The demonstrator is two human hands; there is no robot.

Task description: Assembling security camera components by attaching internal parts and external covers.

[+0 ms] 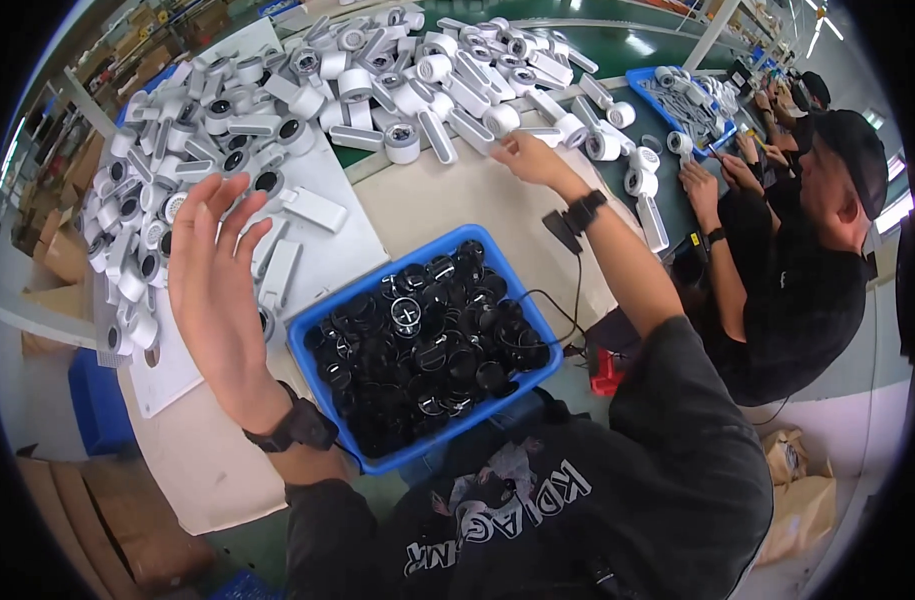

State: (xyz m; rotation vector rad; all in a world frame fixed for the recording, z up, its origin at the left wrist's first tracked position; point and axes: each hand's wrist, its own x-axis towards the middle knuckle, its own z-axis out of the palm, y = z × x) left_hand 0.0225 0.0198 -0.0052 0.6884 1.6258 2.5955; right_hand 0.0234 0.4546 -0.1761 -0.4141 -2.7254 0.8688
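While the left hand (pixel 212 275) hangs to the left of the tub (pixel 477 408): it looks empty, its fingers apart and loosely bent above the board (pixel 172 385); best kept high, clear of the parts between it and the tub.
Right hand (pixel 532 160): beyond the tub, fingers curled by the near edge of the heap; whether it grasps or touches a part, I cannot tell.
White parts (pixel 437 137): heaped beyond the tub and to its far left, handles crossing at all angles; a loose one at the heap's near edge, taken by its handle, would likely disturb its neighbours least.
Black caps (pixel 432 350): jumbled inside the tub; shiny, so probably slippery, and better gripped by the rim.
Cable (pixel 579 285): hangs from the right wristband (pixel 585 210) beside the tub's right rim; a wide, unhurried arc should keep it from snagging.
Person (pixel 797 290): seated right of the tub, so elbow room there calls for care.
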